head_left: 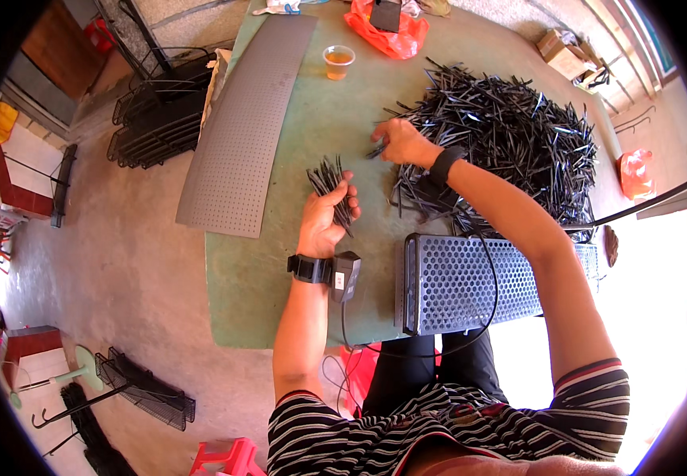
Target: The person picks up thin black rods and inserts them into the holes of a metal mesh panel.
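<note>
A bundle of thin black strips is gripped in my left hand, its ends fanning out above the fingers. My right hand is closed in a pinch at the left edge of a big heap of loose black strips. A short dark piece, likely strips of the same kind, pokes out from its fingertips. The heap covers much of the table's right side. Both wrists wear black bands, and a small dark box with a cable is fixed at my left wrist.
On the green table lie a long grey perforated panel, a plastic cup of amber liquid and a red plastic bag. A dark perforated metal box stands at the near edge, a cable across it. Black wire racks stand left.
</note>
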### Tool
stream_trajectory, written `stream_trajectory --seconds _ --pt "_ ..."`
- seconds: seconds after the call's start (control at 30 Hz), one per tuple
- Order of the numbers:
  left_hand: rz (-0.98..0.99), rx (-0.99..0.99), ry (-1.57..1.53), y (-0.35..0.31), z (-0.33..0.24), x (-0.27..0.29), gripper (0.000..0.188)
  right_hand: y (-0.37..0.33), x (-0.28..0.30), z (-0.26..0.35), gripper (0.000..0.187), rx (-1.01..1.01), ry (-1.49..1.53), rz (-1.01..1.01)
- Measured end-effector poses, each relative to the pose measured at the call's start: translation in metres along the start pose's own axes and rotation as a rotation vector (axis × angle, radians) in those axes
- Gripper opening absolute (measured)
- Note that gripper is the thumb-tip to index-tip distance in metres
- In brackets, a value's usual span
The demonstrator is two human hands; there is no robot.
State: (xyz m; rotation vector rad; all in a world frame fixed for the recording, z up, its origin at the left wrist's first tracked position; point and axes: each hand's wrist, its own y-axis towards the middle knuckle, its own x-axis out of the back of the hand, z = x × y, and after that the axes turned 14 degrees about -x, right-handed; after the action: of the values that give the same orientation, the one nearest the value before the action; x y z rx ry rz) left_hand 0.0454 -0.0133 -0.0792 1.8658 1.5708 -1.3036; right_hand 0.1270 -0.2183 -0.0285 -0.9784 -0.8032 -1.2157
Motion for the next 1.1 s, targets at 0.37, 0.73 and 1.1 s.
stream_trajectory --seconds 0.37,0.73,1.1 --pt "-0.018 -0.054 -0.137 0.005 0.002 0.005 0.029 0.007 -0.004 0.026 0.019 0.043 0.074 -0.059" --pt "0.007 -0.034 -0.146 0.003 0.000 -0.001 0.032 -0.026 0.030 0.045 0.034 0.055 0.008 0.356" --pt "0.004 -0.047 -0.130 0.005 0.000 0.007 0.030 -0.043 0.010 0.010 0.014 0.355 -0.461 0.384"
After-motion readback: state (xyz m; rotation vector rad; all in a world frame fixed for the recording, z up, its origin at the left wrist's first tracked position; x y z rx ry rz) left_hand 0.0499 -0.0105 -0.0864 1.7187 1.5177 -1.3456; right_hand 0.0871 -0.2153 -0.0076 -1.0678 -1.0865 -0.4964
